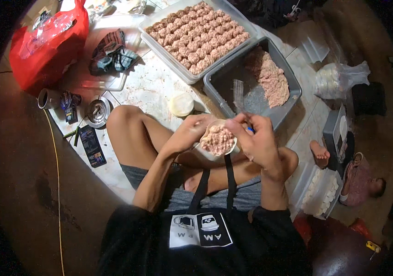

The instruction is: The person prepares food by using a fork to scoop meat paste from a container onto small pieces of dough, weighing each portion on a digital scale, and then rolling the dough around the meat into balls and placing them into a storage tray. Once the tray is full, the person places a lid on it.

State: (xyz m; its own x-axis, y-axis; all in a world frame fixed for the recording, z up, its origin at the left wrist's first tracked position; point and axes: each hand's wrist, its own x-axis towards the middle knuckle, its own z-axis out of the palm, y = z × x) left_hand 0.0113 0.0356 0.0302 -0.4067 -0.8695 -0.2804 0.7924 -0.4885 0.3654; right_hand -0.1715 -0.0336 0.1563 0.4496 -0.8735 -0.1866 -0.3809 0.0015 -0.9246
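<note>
My left hand (191, 133) cups a thin round dumpling wrapper (234, 149) with lumpy pink minced meat (217, 139) spread over it. My right hand (256, 140) is closed at the wrapper's right side, its thumb and forefinger at the rim. A bit of blue shows between its fingers, and a flat pale blade (238, 92) stands out beyond them; together they look like a spreader. Just past my left hand lies a stack of round pale wrappers (181, 104). Ahead on the right, a grey tub (215, 94) holds a mass of minced meat (270, 76).
A clear plastic box (143, 34) of filled dumplings in rows stands ahead. On the left are a red bag (49, 55), a cloth (113, 55), a cup (48, 99) and an ashtray (98, 112). At right are a bagged stack (339, 82), a container of white pieces (300, 186) and another person (359, 181).
</note>
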